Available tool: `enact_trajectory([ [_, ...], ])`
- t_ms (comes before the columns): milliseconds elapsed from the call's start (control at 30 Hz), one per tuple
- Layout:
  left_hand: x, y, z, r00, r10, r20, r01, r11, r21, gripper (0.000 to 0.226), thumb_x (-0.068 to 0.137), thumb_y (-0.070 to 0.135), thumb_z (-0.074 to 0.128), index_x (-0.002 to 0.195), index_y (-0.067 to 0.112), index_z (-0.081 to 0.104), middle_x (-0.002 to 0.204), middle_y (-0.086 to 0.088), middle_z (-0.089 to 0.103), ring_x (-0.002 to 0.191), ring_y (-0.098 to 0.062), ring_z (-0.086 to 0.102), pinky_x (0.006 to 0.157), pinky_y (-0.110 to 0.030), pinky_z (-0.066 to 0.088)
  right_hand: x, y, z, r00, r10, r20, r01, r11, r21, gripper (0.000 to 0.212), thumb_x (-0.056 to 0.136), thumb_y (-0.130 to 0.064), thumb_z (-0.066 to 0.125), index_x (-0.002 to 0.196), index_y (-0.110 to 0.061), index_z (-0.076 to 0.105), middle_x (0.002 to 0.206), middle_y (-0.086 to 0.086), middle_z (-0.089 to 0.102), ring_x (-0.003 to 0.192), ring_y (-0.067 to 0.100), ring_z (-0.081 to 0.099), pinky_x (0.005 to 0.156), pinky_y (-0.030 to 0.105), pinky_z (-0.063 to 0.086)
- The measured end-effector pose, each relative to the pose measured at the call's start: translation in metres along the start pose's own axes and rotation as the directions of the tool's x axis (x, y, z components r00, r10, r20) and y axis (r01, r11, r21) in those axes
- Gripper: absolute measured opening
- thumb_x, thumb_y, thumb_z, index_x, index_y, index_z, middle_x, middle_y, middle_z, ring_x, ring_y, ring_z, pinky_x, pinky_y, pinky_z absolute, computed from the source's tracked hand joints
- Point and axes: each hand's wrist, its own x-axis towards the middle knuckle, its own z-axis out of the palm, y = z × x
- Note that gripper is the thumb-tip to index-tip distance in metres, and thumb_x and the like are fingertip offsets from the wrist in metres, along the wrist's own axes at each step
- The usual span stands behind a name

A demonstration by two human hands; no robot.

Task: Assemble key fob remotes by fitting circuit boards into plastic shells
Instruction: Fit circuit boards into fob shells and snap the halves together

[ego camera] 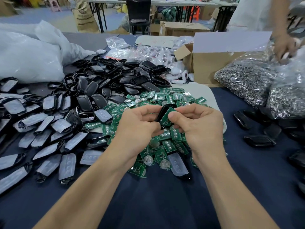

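My left hand (138, 124) grips a black plastic shell (165, 111) above the table, with the shell standing on edge. My right hand (196, 126) pinches a green circuit board (166, 119) and holds it tilted against the shell's open side. Below both hands lies a heap of green circuit boards (165, 144), some with round silver cells showing. A large pile of black shells (105, 80) spreads across the table's left and middle. More shells with clear button pads (49, 141) lie at the left.
Bags of metal key rings (257, 85) sit at the right, where another person's hand (285, 47) reaches in. A cardboard box (214, 66) stands behind the boards. White plastic bags (29, 55) fill the back left. Several finished black fobs (259, 139) lie at the right.
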Motion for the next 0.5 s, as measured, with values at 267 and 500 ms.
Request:
enact_trajectory([
  [267,-0.0038,-0.0017,0.0043,0.998,0.052,-0.029,-0.052,0.998,-0.018,0.022,0.089,-0.005,0.072,0.100,0.014,0.078,0.091,-0.002,0.081,0.085,-0.015,0.078,0.069,-0.027,0.063,0.0003,-0.0022,-0.0010,0.995,-0.046,-0.084,0.031,0.985,-0.171,0.031,0.053,-0.041,0.093,0.079,-0.042,0.076,0.064,-0.013,0.074,0.051,0.004,0.068,0.051,0.017,0.051],
  [500,-0.0056,-0.0045,0.0095,0.995,0.060,-0.085,-0.065,0.996,-0.068,0.020,0.089,-0.007,0.072,0.102,0.008,0.077,0.089,-0.005,0.081,0.081,-0.019,0.079,0.065,-0.025,0.062,0.0016,-0.0004,-0.0014,0.999,-0.006,-0.054,-0.001,0.992,-0.127,0.022,0.061,-0.035,0.092,0.076,-0.033,0.077,0.064,-0.005,0.075,0.045,0.009,0.064,0.047,0.019,0.048],
])
